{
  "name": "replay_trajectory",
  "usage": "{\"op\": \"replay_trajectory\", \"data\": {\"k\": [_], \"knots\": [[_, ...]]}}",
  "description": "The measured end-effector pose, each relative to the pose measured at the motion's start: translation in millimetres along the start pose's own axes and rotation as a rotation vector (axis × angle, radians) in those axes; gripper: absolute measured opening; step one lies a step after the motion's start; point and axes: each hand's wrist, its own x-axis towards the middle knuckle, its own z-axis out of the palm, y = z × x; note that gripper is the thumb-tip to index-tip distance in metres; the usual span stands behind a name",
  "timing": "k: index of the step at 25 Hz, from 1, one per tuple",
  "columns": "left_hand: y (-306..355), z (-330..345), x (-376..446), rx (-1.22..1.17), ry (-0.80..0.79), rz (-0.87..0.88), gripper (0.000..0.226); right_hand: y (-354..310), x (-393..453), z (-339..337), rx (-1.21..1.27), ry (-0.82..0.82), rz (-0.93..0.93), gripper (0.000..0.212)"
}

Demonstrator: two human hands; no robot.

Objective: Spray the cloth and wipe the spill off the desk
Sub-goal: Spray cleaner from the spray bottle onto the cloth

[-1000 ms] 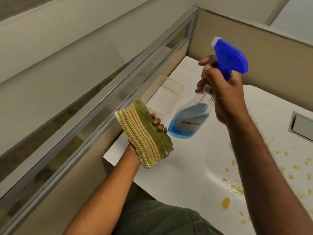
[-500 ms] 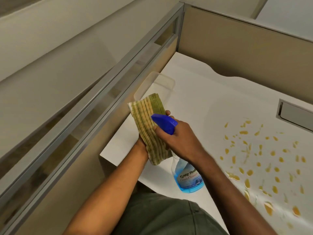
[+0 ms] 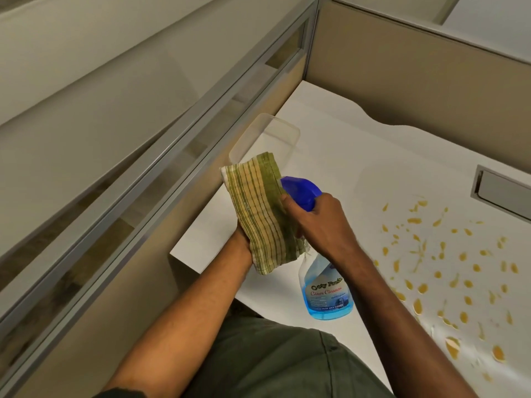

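Observation:
My left hand (image 3: 242, 245) holds up a folded green and yellow striped cloth (image 3: 258, 211), which hides most of its fingers. My right hand (image 3: 319, 222) grips the neck of a clear spray bottle (image 3: 327, 288) of blue cleaner. Its blue trigger head (image 3: 300, 191) points at the cloth and almost touches it. Both are held above the left part of the white desk (image 3: 344, 156). A spill of many yellow-orange drops (image 3: 448, 268) spreads over the desk to the right of my hands.
A clear plastic container (image 3: 267, 133) stands on the desk behind the cloth, by the left partition (image 3: 172, 168). A beige partition (image 3: 402, 70) closes the back. A grey cable hatch (image 3: 502, 191) is set in the desk at the right.
My right hand has brought the bottle down from high on the right and turned its nozzle onto the cloth. In the last half second the nozzle has moved a little closer to it.

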Motion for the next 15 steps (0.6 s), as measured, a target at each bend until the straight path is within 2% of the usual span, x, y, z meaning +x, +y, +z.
{"op": "replay_trajectory", "data": {"k": [3,5,7,10,11,13,15], "knots": [[-5,-8,11,-0.045,0.044,0.034,0.037,3,-1,2,0.006,0.024,0.002,0.034],[-2,-3,19,-0.087,-0.033,-0.037,0.040,4,-2,3,0.044,0.031,-0.033,0.026],[1,1,24,-0.120,-0.114,-0.020,0.043,6,-4,3,0.058,0.012,-0.085,0.019],[2,3,38,-0.227,-0.403,0.106,0.060,11,-9,9,0.011,-0.015,-0.149,0.022],[5,6,40,-0.255,-0.499,0.171,0.057,13,-11,11,-0.020,-0.027,-0.169,0.022],[12,13,35,-0.265,-0.573,0.250,0.050,18,-16,14,-0.049,-0.054,-0.195,0.019],[20,20,28,-0.318,-0.672,0.253,0.052,24,-20,14,-0.044,-0.051,-0.219,0.016]]}}
